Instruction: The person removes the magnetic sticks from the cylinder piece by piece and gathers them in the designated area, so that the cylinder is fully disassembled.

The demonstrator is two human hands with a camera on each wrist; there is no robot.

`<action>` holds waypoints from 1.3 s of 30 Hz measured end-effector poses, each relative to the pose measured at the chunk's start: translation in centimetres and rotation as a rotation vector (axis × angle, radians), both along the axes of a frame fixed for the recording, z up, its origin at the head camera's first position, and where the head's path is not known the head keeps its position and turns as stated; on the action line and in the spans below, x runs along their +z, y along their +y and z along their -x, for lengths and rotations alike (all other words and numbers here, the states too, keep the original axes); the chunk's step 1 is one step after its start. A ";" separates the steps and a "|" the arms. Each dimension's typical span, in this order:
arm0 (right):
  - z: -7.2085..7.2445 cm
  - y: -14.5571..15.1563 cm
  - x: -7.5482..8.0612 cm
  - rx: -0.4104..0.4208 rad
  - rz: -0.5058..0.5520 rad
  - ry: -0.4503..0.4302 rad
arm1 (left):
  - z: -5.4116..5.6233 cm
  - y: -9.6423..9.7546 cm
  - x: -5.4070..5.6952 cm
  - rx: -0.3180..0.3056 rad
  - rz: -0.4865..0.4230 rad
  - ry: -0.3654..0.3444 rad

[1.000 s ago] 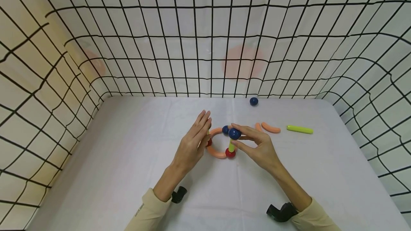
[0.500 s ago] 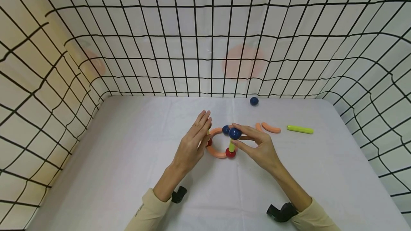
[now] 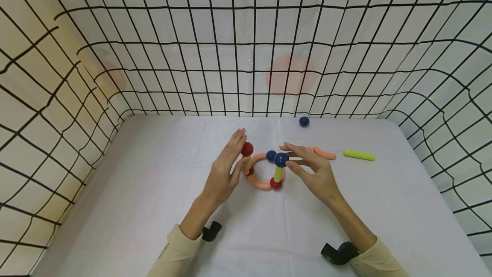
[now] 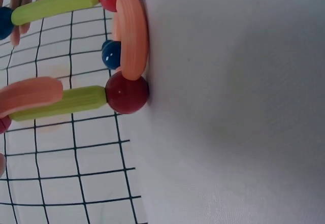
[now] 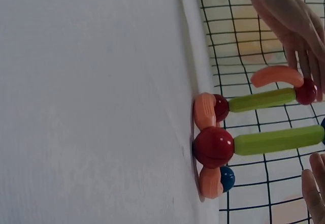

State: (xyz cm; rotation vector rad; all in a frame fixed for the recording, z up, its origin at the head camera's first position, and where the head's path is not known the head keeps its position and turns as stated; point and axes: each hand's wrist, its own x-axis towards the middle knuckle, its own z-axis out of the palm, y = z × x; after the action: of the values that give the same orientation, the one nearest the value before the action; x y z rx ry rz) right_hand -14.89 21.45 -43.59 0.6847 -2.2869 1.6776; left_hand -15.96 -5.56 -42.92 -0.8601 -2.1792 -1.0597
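A ring of curved orange sticks (image 3: 258, 183) and balls lies on the table, with two green sticks (image 3: 278, 174) rising from its red balls (image 3: 276, 183). One upright carries a blue ball (image 3: 281, 159); my right hand (image 3: 315, 174) is beside it, fingers spread, thumb tip right at the ball. A red ball (image 3: 247, 148) caps the other upright. Along its left side lies my left hand (image 3: 221, 176), fingers straight. From that red ball a curved orange stick (image 5: 277, 75) juts sideways in the right wrist view. Another blue ball (image 3: 270, 155) sits at the ring's far side.
A loose blue ball (image 3: 304, 121) lies near the table's back edge. To the right are loose curved orange sticks (image 3: 324, 153) and a straight green stick (image 3: 359, 155). Black wire mesh (image 3: 253, 72) stands behind and at both sides of the white table (image 3: 153, 174).
My right fingers have come off the blue ball and spread, moving slightly right. My left hand has shifted left, uncovering the upper red ball. The loose pieces have stayed put.
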 end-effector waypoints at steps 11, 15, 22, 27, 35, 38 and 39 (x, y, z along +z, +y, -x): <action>1.3 1.6 -0.7 -0.125 -0.041 -0.127 | 1.8 -2.7 -1.6 -0.043 -0.055 -0.409; 1.4 1.8 -1.5 -0.153 -0.174 -0.279 | 2.2 -3.0 -2.5 -0.092 0.054 -0.635; 1.6 1.7 -2.8 -0.117 -0.345 -0.431 | 2.8 -2.8 -3.9 -0.161 0.130 -0.800; 1.7 1.5 -3.3 -0.052 -0.393 -0.447 | 3.1 -2.6 -4.3 -0.183 0.134 -0.789; 2.0 0.9 -3.4 -0.033 -0.432 -0.436 | 3.5 -2.1 -4.2 -0.187 0.159 -0.764; 2.3 0.8 -3.6 -0.029 -0.441 -0.421 | 3.6 -2.0 -4.1 -0.177 0.162 -0.756; 2.3 0.8 -3.6 -0.028 -0.439 -0.417 | 3.6 -1.9 -4.1 -0.172 0.164 -0.758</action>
State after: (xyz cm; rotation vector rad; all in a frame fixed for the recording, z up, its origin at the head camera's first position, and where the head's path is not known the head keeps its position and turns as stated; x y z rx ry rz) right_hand -17.20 22.22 -47.18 0.3973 -2.9906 1.4184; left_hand -19.54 -7.49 -47.02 -0.8082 -2.8828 -1.4834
